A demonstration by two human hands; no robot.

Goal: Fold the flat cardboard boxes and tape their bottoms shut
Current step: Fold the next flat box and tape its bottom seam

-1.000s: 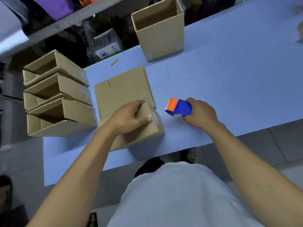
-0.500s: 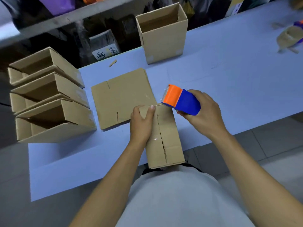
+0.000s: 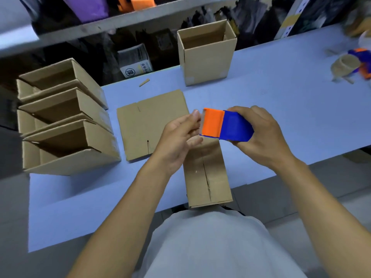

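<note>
A small folded cardboard box [image 3: 206, 173] lies at the table's near edge against my torso, its bottom flaps closed and the seam facing up. Just above its far end my right hand [image 3: 263, 137] grips a blue and orange tape dispenser [image 3: 226, 125]. My left hand [image 3: 176, 141] is off the box, thumb and forefinger pinched at the dispenser's orange mouth on a pale sliver of tape. A flat unfolded cardboard blank [image 3: 148, 125] lies on the table behind my left hand.
Three folded boxes [image 3: 66, 125] lie on their sides in a pile at the left of the blue table [image 3: 281, 109]. One upright open box [image 3: 208, 63] stands at the back edge. A tape roll with another dispenser [image 3: 345, 65] sits far right. A shelf runs behind.
The box was turned and pulled to the near edge, seam up. My right hand lifted the dispenser off the table over the box. My left hand let go of the box and went to the dispenser's mouth.
</note>
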